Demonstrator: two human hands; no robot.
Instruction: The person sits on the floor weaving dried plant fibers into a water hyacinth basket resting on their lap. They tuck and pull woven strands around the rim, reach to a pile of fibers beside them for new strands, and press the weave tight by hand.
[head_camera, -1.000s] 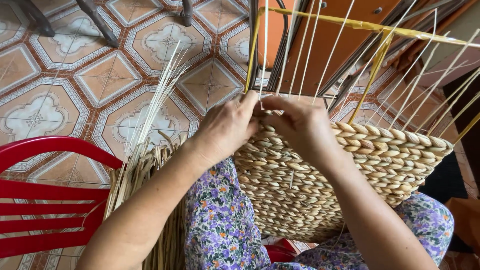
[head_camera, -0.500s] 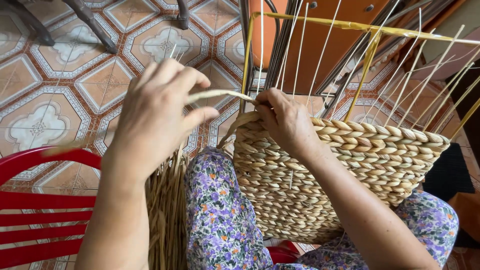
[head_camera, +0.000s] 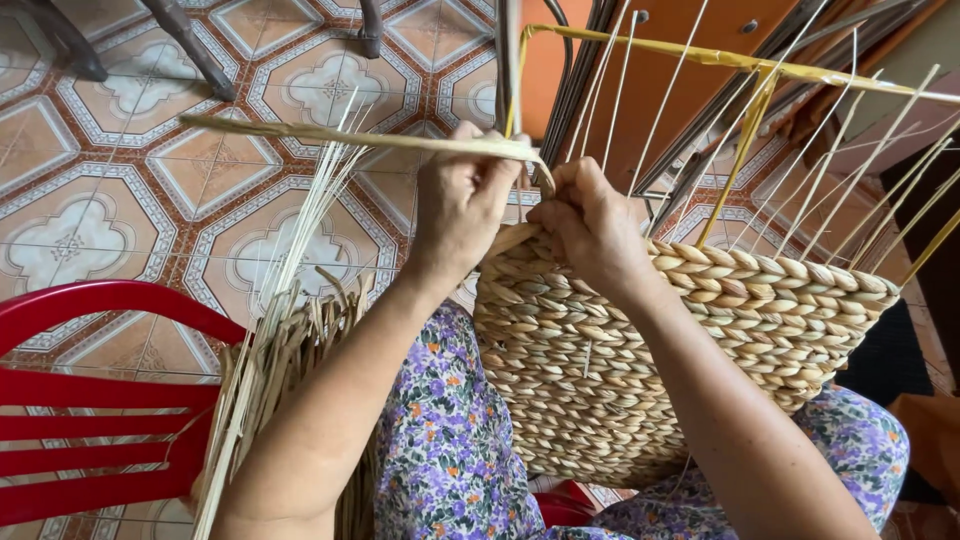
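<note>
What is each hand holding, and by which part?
Left hand grips the long flat dried-reed strand near its basket end; right hand pinches it at the woven straw basket's rim.

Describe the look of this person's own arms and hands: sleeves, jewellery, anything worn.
Both forearms are bare from the bottom edge of the picture up to the fingers; no sleeve shows. The left hand and the right hand wear no gloves, and no ring, bracelet or watch is visible. The only clothing in view is purple floral fabric over the lap.

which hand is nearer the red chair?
Left. The left hand is at the basket rim on the side toward the red chair; the right hand is farther over.
</note>
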